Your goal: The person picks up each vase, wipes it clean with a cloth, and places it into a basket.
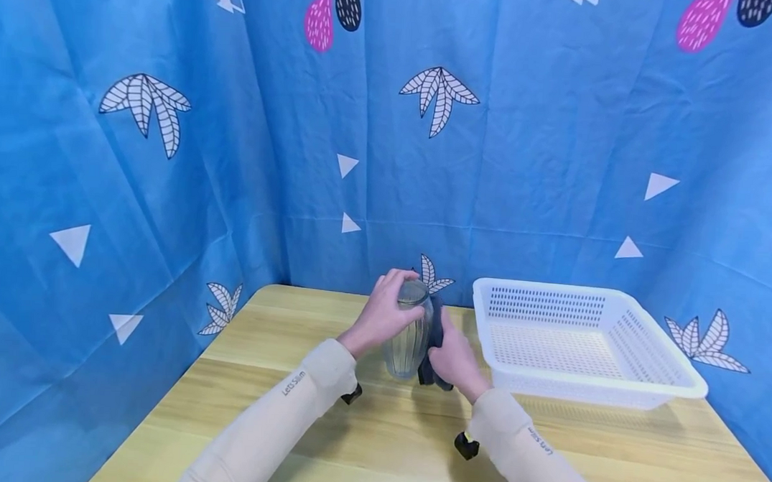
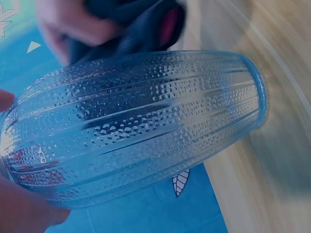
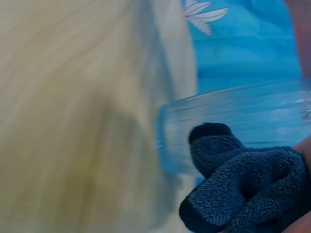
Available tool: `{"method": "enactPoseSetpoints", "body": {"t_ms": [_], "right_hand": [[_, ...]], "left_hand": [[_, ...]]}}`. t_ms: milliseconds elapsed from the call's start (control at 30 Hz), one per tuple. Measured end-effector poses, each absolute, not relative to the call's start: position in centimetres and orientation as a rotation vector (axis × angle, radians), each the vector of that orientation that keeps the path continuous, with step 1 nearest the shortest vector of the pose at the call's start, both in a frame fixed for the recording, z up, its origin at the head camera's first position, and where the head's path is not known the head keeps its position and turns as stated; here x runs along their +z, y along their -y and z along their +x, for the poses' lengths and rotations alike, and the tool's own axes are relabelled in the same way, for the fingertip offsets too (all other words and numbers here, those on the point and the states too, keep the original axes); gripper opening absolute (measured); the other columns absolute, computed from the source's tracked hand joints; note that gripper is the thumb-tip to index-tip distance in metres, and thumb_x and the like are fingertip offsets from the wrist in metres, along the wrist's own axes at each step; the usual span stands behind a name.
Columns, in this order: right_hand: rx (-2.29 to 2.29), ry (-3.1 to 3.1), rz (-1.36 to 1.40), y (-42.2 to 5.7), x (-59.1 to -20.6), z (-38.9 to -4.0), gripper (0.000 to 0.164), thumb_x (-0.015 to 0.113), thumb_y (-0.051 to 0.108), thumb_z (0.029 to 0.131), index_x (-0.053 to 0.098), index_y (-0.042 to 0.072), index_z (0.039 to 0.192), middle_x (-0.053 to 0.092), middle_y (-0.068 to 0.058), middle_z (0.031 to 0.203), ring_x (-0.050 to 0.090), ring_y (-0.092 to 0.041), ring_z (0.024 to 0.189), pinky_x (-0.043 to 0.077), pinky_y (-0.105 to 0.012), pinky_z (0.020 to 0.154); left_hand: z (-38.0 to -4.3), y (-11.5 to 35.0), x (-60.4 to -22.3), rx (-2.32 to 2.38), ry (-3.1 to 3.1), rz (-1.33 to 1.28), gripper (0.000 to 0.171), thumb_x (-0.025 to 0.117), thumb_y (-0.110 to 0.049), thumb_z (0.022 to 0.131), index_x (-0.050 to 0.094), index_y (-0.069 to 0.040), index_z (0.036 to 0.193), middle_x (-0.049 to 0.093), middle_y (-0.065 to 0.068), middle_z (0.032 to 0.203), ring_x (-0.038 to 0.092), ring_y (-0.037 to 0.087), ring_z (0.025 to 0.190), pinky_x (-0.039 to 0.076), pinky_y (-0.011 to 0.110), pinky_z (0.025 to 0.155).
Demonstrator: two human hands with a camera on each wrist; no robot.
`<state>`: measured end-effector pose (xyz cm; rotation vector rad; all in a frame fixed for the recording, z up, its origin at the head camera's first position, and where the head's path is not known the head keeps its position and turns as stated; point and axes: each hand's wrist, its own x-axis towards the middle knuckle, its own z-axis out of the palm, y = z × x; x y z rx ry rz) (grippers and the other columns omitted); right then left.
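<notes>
A clear ribbed glass vase [image 1: 409,343] with a dimpled surface is held upright near the back of the wooden table. My left hand [image 1: 388,309] grips it around the top, thumb on the near side and fingers behind. Against the vase's right side my right hand [image 1: 455,352] holds a dark grey-blue fluffy cloth [image 1: 435,336], bunched up, with black edging. In the right wrist view the cloth [image 3: 243,187] hangs in folds beside the glass. The left wrist view shows the vase [image 2: 146,121] in front of the cloth; part of my right hand is blurred there.
A white perforated plastic basket [image 1: 503,372] stands on the table [image 1: 377,449] to the right of my right hand. Blue patterned curtain [image 1: 544,169] hangs behind the table and along its left side.
</notes>
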<state>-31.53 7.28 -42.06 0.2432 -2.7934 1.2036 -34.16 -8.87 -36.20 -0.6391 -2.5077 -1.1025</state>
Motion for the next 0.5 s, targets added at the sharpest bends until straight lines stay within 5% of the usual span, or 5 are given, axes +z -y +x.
{"method": "enactPoseSetpoints", "body": {"t_ms": [200, 367, 500], "right_hand": [[1.2, 2.949, 0.308, -7.2, -44.4, -31.6, 0.086, 0.052, -0.004, 0.074, 0.011, 0.005, 0.148, 0.051, -0.026, 0.127, 0.055, -0.022, 0.068, 0.043, -0.033, 0.058], [1.342, 2.915, 0.257, -7.5, -44.3, -31.4, 0.081, 0.052, -0.002, 0.077, 0.014, 0.008, 0.148, 0.056, -0.026, 0.119, 0.039, -0.018, 0.044, 0.038, -0.032, 0.046], [1.316, 2.838, 0.237, -7.7, -42.6, -31.0, 0.08, 0.055, 0.001, 0.077, 0.019, 0.012, 0.148, 0.05, -0.023, 0.13, 0.06, -0.025, 0.075, 0.047, -0.037, 0.063]], "left_hand": [[-34.1, 9.1, -36.2, -1.121, 2.505, -0.642, 0.068, 0.064, -0.062, 0.073, 0.045, -0.027, 0.129, 0.046, -0.012, 0.127, 0.039, 0.015, 0.12, 0.04, 0.039, 0.094], [-34.2, 9.1, -36.4, -1.129, 2.506, -0.629, 0.064, 0.068, -0.054, 0.075, 0.044, -0.027, 0.128, 0.042, -0.011, 0.131, 0.039, 0.013, 0.122, 0.039, 0.039, 0.096], [-34.3, 9.1, -36.5, -1.122, 2.5, -0.616, 0.064, 0.071, -0.046, 0.075, 0.043, -0.027, 0.128, 0.036, -0.006, 0.132, 0.041, 0.014, 0.117, 0.04, 0.037, 0.094]]}}
